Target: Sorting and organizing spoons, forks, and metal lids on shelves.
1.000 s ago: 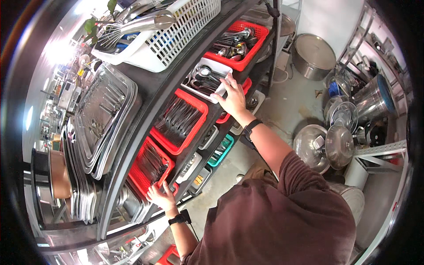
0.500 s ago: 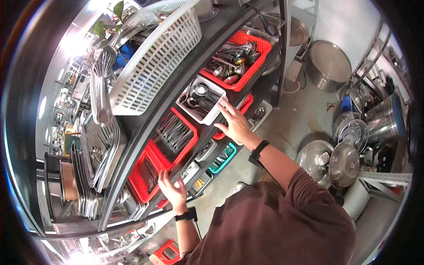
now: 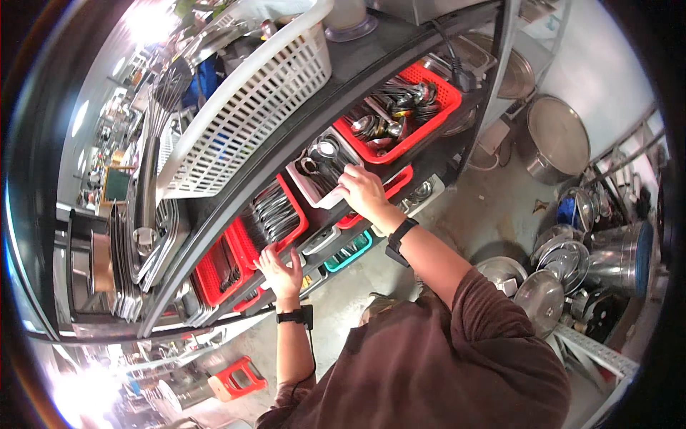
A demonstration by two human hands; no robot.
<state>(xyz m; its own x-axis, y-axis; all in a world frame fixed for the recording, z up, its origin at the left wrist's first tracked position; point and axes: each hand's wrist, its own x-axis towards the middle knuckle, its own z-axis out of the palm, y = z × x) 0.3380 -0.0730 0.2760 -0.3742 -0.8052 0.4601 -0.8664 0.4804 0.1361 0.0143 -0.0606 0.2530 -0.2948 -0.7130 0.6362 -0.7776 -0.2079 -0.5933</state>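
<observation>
My right hand (image 3: 364, 193) is at the near right corner of a small white bin (image 3: 330, 200), its fingers bent together over the rim. Spoons and other dark-handled utensils (image 3: 323, 161) lie in that bin. My left hand (image 3: 281, 273) has its fingers apart, with the fingertips by the near edge of a red basket (image 3: 296, 230). Metal cutlery (image 3: 274, 213) lies lengthwise in this basket. Beside it stands a second red basket (image 3: 209, 280) with a few utensils. Farther right, a larger red basket (image 3: 446, 100) holds ladles and spoons.
On the upper shelf stands a white slotted basket (image 3: 246, 118), with a whisk (image 3: 163, 107) by it. Metal trays (image 3: 168, 236) lean at the left. Below is a turquoise basket (image 3: 366, 247). Pots and a large lidded pot (image 3: 557, 136) stand on the floor at right; a red stool (image 3: 239, 377) is behind.
The view has shifted, so the shelf sits differently in the picture. My right hand's fingers have bent in onto the white bin's rim. My left hand stays spread by the red baskets.
</observation>
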